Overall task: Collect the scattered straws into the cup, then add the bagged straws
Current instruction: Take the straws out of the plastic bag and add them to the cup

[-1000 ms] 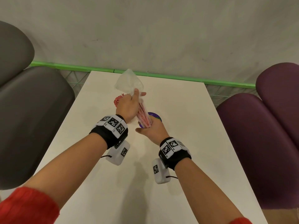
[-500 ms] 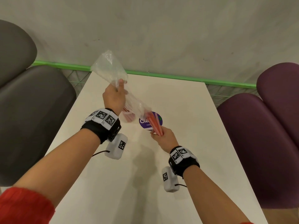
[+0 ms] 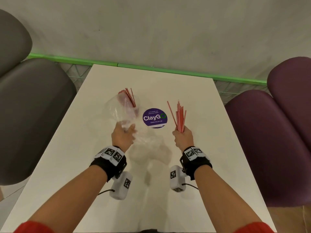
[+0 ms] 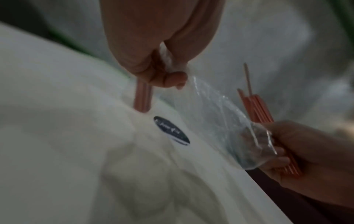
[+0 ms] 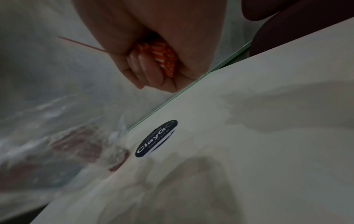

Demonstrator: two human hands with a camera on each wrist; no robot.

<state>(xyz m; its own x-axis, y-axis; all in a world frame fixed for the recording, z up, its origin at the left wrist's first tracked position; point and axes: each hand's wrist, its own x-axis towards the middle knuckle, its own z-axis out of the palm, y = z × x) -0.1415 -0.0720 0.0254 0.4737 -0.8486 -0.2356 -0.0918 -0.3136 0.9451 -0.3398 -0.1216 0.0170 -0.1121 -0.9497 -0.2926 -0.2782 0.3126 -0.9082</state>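
My right hand (image 3: 180, 132) grips a bundle of red-and-white striped straws (image 3: 180, 115) by its lower end, upright above the table and right of the purple sticker. In the right wrist view the fingers (image 5: 151, 71) are curled tightly round the straws (image 5: 164, 60). My left hand (image 3: 129, 130) pinches the clear plastic bag (image 3: 120, 111), which hangs limp with no straws visible in it; the pinch shows in the left wrist view (image 4: 170, 72). Behind the bag stands the clear cup (image 3: 136, 110) with several straws (image 3: 128, 97) in it.
The white table (image 3: 193, 165) carries a round purple ClayGo sticker (image 3: 154, 118) between my hands. A grey seat (image 3: 33, 115) flanks the table on the left and a purple seat (image 3: 269, 140) on the right. A green rail (image 3: 151, 68) runs along the far edge.
The straws have come out of the bag. My right hand moved right with the bare bundle. My left hand dropped lower with the bag, now in front of the cup.
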